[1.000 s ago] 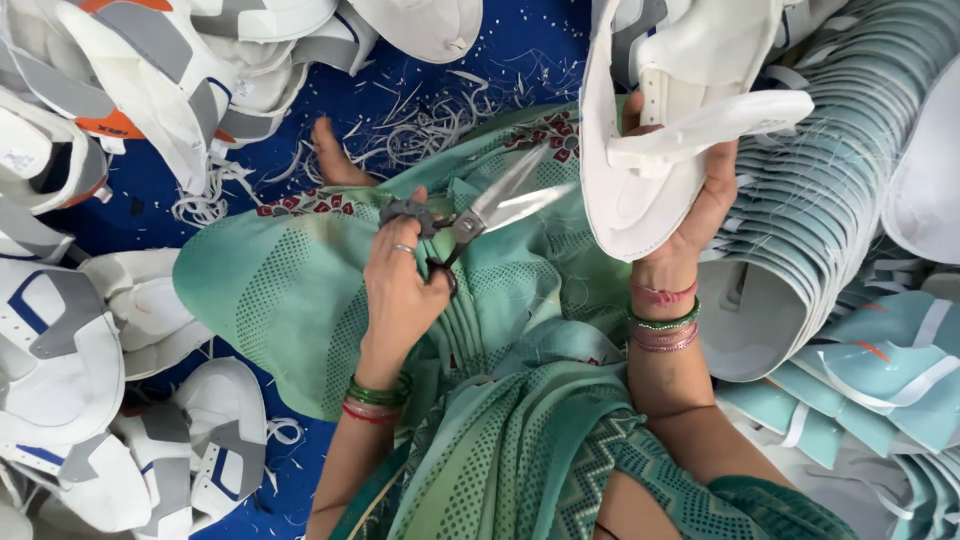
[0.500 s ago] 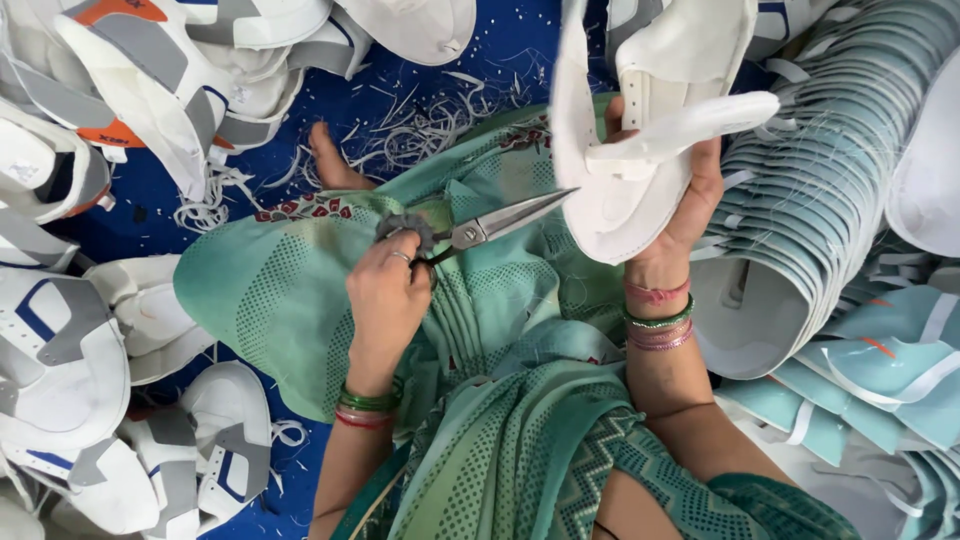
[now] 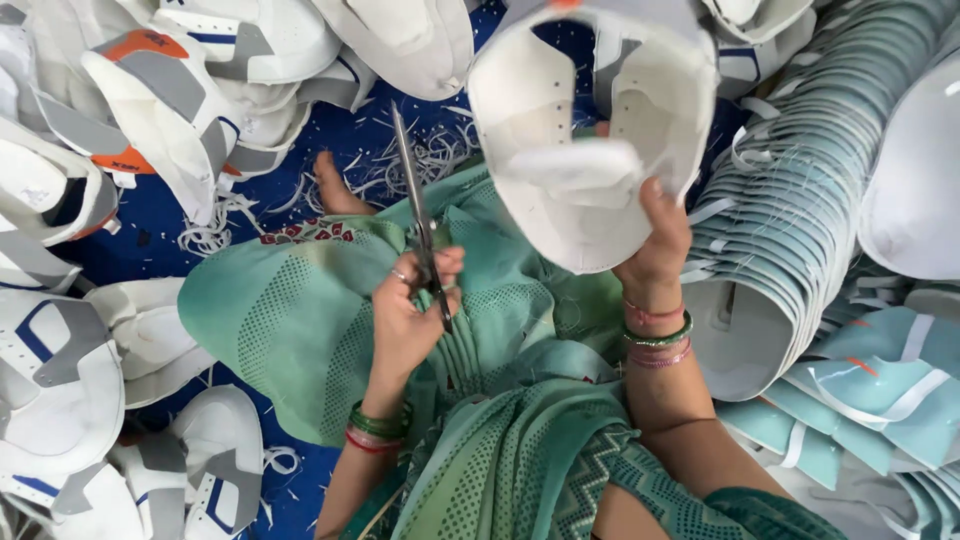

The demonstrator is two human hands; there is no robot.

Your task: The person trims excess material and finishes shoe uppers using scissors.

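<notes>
Here, white shoe upper (image 3: 585, 150), inner side shown, gripped by right hand (image 3: 655, 250); left hand (image 3: 405, 315) fingers clamped on scissors (image 3: 418, 215).

Left hand (image 3: 410, 315) sits low at centre-left over the lap, fingers curled shut in a grip, thumb side up, wrist bent back, forearm running down and left toward the near edge with bangles at the wrist. Right hand (image 3: 655, 240) is raised farther and to the right, fingers and thumb pinched closed, palm facing away, bangled wrist straight. Right forearm angles down-right to the near edge; both elbows bent.
</notes>
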